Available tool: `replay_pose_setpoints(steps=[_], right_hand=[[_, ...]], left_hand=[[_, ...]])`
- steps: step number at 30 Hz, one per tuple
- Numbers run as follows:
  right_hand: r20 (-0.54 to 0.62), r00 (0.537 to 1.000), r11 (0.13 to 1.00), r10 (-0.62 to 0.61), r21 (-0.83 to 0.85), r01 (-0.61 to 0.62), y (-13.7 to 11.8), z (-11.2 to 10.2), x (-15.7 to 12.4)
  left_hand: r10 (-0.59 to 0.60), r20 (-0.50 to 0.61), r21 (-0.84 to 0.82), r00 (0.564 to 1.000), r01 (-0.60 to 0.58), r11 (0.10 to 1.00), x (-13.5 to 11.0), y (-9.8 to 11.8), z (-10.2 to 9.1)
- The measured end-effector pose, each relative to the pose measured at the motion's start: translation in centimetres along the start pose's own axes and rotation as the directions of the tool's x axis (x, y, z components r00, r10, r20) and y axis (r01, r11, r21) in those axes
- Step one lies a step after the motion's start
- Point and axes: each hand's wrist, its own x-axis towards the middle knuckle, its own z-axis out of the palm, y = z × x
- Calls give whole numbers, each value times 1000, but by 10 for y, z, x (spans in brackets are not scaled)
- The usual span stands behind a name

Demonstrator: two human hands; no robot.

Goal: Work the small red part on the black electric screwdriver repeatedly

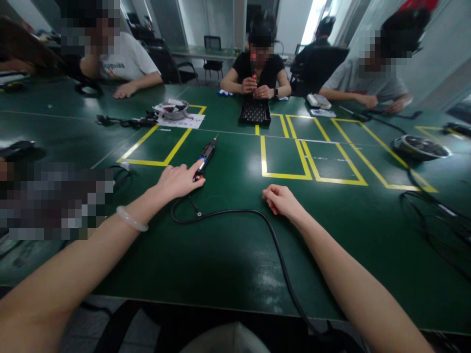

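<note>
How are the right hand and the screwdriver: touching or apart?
Apart. The head view shows a stretch of green table between the right hand and the screwdriver.

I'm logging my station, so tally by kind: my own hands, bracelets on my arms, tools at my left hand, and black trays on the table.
Hands: 2 (left hand, right hand)
Bracelets: 1 (pale bracelet)
Tools: 1 (pen-shaped tool)
Trays: 1 (black tray)
Total: 5

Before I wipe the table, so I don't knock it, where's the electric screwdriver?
In the head view, the electric screwdriver lies left of centre on the green table, touched by the left hand, right of yellow tape.
</note>
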Motion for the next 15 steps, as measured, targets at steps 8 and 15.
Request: replay_pose_setpoints(steps=[8, 15], right_hand=[[17, 1000, 1000, 0, 3, 0, 3, 0, 2], [28, 1000, 1000, 4, -15, -3, 1, 0, 1]], left_hand=[[-147, 101, -34, 984, 151, 988, 50, -74, 17], [-236, 29, 35, 971, 235, 971, 64, -96, 25]])
